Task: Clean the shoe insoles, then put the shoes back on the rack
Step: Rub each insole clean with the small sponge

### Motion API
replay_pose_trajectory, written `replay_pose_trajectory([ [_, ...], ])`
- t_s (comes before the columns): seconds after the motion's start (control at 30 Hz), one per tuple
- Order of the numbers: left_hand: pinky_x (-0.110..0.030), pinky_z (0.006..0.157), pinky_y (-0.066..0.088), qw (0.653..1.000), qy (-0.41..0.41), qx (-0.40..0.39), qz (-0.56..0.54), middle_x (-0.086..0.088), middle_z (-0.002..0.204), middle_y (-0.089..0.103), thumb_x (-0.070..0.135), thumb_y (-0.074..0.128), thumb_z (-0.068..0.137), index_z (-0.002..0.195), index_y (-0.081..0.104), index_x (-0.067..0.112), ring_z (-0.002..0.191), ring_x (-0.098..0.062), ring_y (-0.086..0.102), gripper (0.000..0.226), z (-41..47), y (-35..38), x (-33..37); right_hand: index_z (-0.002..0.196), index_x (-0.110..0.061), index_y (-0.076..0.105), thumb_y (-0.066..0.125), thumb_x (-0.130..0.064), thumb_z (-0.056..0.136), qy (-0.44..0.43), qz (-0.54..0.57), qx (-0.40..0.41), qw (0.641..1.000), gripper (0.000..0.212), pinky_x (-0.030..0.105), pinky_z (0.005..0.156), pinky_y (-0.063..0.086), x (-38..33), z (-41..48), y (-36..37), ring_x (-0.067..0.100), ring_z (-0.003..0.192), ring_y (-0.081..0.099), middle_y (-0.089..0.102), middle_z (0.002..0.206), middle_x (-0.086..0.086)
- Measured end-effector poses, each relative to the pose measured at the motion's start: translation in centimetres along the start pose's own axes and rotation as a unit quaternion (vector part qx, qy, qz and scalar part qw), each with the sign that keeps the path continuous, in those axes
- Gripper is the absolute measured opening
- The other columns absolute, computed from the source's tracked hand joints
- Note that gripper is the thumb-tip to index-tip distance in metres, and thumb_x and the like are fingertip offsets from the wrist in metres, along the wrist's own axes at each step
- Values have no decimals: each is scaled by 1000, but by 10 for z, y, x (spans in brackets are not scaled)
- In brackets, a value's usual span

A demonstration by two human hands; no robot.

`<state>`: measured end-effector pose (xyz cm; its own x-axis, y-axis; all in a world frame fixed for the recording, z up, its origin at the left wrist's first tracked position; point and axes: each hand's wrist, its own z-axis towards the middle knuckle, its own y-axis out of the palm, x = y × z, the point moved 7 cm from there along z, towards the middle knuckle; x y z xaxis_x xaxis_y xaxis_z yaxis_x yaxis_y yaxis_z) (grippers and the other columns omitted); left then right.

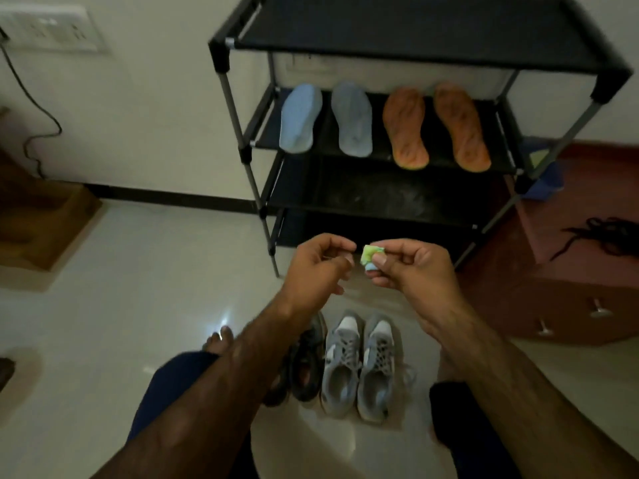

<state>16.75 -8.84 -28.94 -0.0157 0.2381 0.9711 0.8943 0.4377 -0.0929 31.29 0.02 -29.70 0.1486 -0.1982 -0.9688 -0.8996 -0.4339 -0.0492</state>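
A small green-and-blue wad [371, 257], seemingly a folded wipe or cloth scrap, is pinched between the thumb and fingertips of the right hand [411, 271]. The left hand [318, 264] is held just beside it with fingers curled; whether anything is gripped there cannot be told. Two blue insoles [300, 119] and two orange insoles [406, 127] are laid side by side on the middle shelf of the black rack [415, 39]. Being thin foam, they are judged light and floppy. Each is best taken at the heel or mid-edge and supported underneath while wiped, so that it is not creased. The grey sneakers [342, 361] and a dark shoe [309, 368] are set on the floor [138, 271] below the hands, and are best lifted by the heel collar.
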Motion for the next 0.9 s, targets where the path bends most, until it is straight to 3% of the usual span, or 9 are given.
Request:
replay_pose_trajectory([
  [0.07,-30,64,55,1000,12,11,10,-10,99,67,-1,56,98,119,66,7,82,-18,64,25,33,-1,23,106,-5,75,70,1,93,-19,-10,12,1000,15,22,65,61,-22,31,1,17,75,76,79,83,9],
  [0.23,-43,81,61,999,31,22,35,-1,122,61,8,53,102,142,54,16,102,-22,67,41,113,-3,65,103,-14,76,73,-7,94,-47,-42,50,997,12,28,74,63,-65,109,6,16,84,77,78,95,7],
  [0.4,-32,66,64,993,50,46,95,-5,146,53,18,54,104,155,40,23,104,-24,67,53,182,-6,72,104,-11,74,74,-9,93,-53,-49,103,992,12,29,72,64,-85,169,14,14,81,77,76,96,6],
  [0.47,-34,68,65,994,25,33,101,-7,144,54,18,53,105,155,40,23,102,-25,68,51,199,-3,70,105,-10,72,74,-8,93,-30,-54,109,992,12,28,71,64,-87,187,18,14,80,76,74,94,6],
  [0.57,-41,80,65,995,-17,18,94,-12,124,67,18,52,107,140,58,12,101,-26,71,34,214,3,67,107,-8,71,73,-6,93,5,-55,113,992,14,25,67,63,-79,205,23,15,78,73,73,96,9],
  [0.7,-39,79,65,992,-1,125,24,-8,99,74,12,66,98,105,72,9,88,-20,76,9,207,-6,66,104,-8,70,72,-4,94,-2,-32,116,993,11,26,65,63,-73,195,25,16,73,74,74,95,11],
  [0.8,-37,75,65,988,10,148,-52,-9,108,70,1,70,92,111,65,9,94,-20,74,21,177,-9,62,101,-11,72,71,-5,95,-17,-16,94,995,9,27,68,64,-71,164,20,16,75,75,75,93,9],
  [0.9,-39,73,65,983,-5,116,-145,-13,111,68,-10,68,90,124,51,6,94,-26,75,41,128,-7,50,101,-13,73,71,-7,96,-11,-3,48,999,8,24,65,59,-57,122,14,16,74,75,77,95,9],
])
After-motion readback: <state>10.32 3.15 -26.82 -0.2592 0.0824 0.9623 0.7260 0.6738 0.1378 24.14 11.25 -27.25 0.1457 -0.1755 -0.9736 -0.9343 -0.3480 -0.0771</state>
